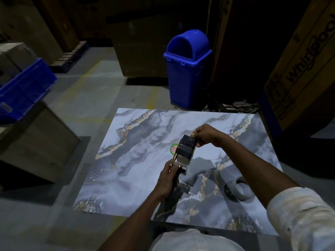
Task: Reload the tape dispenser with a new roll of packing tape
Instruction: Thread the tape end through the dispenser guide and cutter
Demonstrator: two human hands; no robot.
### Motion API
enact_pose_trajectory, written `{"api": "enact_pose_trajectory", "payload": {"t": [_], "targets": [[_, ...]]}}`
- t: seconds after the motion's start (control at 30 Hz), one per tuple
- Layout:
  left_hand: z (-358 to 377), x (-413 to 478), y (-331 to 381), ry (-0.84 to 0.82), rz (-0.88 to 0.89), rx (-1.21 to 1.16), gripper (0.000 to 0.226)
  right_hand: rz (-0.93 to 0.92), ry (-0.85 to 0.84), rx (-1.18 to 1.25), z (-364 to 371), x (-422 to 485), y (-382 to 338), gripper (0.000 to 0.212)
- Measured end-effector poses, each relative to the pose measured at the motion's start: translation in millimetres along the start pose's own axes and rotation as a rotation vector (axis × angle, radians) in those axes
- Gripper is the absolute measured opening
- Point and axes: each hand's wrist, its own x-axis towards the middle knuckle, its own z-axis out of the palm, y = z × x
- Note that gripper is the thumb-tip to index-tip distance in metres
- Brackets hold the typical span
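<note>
A marbled table (137,160) fills the lower middle of the view, set on a grey floor (87,98) among tall cartons (304,69). A blue bin (187,69) stands beyond the table's far edge, and a blue crate (23,89) rests on boxes at the left. Bare tabletop lies open to the left of the hands and along the far edge; the near edge is met by the person's lap.

The dispenser (184,156) is held above the middle of the table, a dark roll (186,147) seated in it. The left hand (167,178) is closed around the handle, with the thumb laid up toward the metal front plate. The right hand (206,135) is closed at the top far side of the roll, fingertips pinched there; whether a tape end is held cannot be told in the dim light.

A second ring (238,190), dark and hollow, lies flat on the table near the right edge, under the right forearm and apart from the dispenser. A round green and red sticker (173,149) on the tabletop is partly hidden behind the roll
</note>
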Motion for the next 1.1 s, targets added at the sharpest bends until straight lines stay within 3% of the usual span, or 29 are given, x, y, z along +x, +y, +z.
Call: {"api": "enact_pose_trajectory", "payload": {"t": [0.1, 0.33, 0.5, 0.63, 0.7, 0.8, 0.87, 1.03, 1.1], "targets": [[2, 2, 0, 0.052, -0.029, 0.006, 0.049, -0.003, 0.015, -0.018, 1, 3, 2, 0.019], [8, 4, 16, 0.216, -0.146, 0.042, 0.087, 0.003, -0.011, -0.019, 3, 4, -1, 0.015], [6, 4, 22, 0.171, -0.151, 0.009, 0.069, 0.011, -0.007, 0.018, 2, 5, -2, 0.015], [-4, 9, 22, 0.115, -0.117, 0.006, 0.094, 0.034, -0.022, 0.108, 1, 6, -1, 0.016], [-8, 7, 25, 0.083, -0.133, 0.014, 0.089, 0.050, -0.002, 0.146, 1, 3, -1, 0.017], [-13, 3, 26, -0.023, -0.100, 0.018, 0.076, 0.064, 0.105, 0.197, 1, -2, 3, 0.020], [-15, -1, 26, -0.086, -0.067, 0.015, 0.081, 0.056, 0.211, 0.255, 2, -6, 8, 0.021], [-16, 5, 19, -0.102, -0.068, -0.044, 0.082, -0.027, 0.730, 0.280, 41, -47, 49, 0.026], [-13, 6, 20, -0.118, -0.051, -0.098, 0.071, -0.009, 0.858, 0.283, 80, -75, 77, 0.034]]}}
